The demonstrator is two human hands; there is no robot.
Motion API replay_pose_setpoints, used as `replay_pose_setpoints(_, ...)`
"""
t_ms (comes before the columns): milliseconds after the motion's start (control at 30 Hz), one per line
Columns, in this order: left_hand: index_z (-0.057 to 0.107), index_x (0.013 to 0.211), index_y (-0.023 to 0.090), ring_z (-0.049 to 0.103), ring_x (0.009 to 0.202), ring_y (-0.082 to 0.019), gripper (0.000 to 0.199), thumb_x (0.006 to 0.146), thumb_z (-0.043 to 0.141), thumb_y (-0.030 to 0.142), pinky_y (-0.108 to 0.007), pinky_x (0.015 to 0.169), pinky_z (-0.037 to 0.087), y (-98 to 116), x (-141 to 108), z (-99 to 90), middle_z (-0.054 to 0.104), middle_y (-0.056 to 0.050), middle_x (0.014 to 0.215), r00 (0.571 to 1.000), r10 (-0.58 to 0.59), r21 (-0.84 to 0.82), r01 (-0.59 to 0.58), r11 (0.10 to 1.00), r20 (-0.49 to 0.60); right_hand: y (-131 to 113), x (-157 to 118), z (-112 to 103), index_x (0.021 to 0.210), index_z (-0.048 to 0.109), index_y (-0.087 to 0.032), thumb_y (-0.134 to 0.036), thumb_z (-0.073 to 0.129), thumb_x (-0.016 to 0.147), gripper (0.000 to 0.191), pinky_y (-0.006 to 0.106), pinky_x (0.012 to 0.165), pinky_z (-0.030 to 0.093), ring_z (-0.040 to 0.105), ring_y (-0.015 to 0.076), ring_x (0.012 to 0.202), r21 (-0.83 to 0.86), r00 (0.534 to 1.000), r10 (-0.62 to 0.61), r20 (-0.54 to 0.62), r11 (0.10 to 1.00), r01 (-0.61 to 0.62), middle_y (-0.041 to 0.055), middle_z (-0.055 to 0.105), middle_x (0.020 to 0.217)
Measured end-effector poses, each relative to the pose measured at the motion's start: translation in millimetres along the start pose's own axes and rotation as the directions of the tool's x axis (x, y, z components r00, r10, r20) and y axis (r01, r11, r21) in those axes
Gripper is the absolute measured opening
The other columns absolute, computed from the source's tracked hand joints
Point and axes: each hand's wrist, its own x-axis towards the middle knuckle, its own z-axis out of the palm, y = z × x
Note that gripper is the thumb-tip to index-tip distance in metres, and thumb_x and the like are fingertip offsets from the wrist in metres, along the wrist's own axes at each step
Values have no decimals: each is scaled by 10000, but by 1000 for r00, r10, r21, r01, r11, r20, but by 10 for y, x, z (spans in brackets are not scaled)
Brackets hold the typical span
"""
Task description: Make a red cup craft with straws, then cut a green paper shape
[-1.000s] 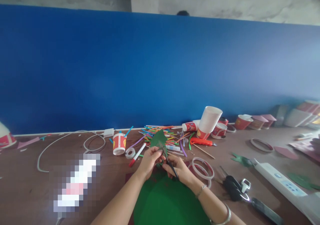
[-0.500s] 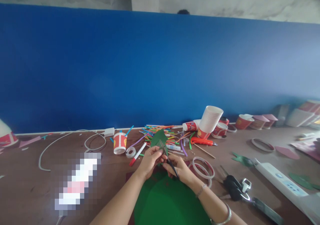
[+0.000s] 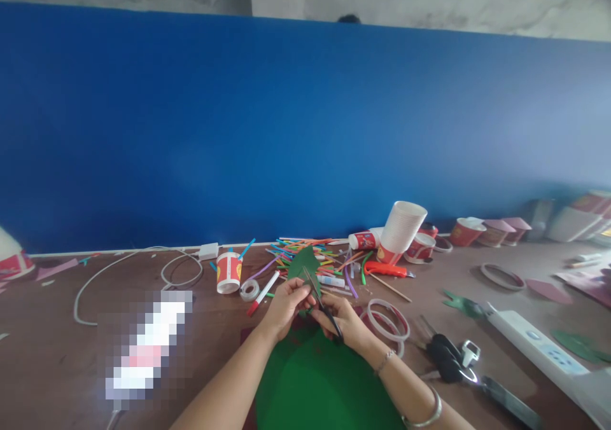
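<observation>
Near the middle of the table, my left hand (image 3: 287, 303) pinches a piece of green paper (image 3: 304, 261) whose pointed tip stands up beyond the fingers. My right hand (image 3: 344, 319) is closed round the dark handles of a pair of scissors (image 3: 329, 315). Their blades point up and to the left, over the green paper beside my left fingertips. Below both hands lies a large sheet of green paper (image 3: 324, 379). Part of the held piece is hidden behind my fingers.
Loose coloured sticks (image 3: 286, 250), a red-capped marker (image 3: 263, 293) and a paper cup (image 3: 229, 272) lie beyond my hands. Tape rolls (image 3: 387, 320), keys (image 3: 449, 357) and a power strip (image 3: 534, 341) are to the right. A stack of cups (image 3: 401, 229) leans by the blue partition (image 3: 305, 118).
The scissor blades have shifted very slightly against the green paper. Both hands keep almost the same place and grip.
</observation>
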Motion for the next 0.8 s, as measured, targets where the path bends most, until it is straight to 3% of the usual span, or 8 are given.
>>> replay_pose_setpoints(800,488,607,155,442,480,-49,255,653,697,295,-173,517,311,6,19,-25,533,48,511,999,-9,12,10,1000,-44,38,14,-22,664,510,-155,-404,617,733,280,167,351,303,405,59,341,-52,1000,14,8,999,-13,-68,453,403)
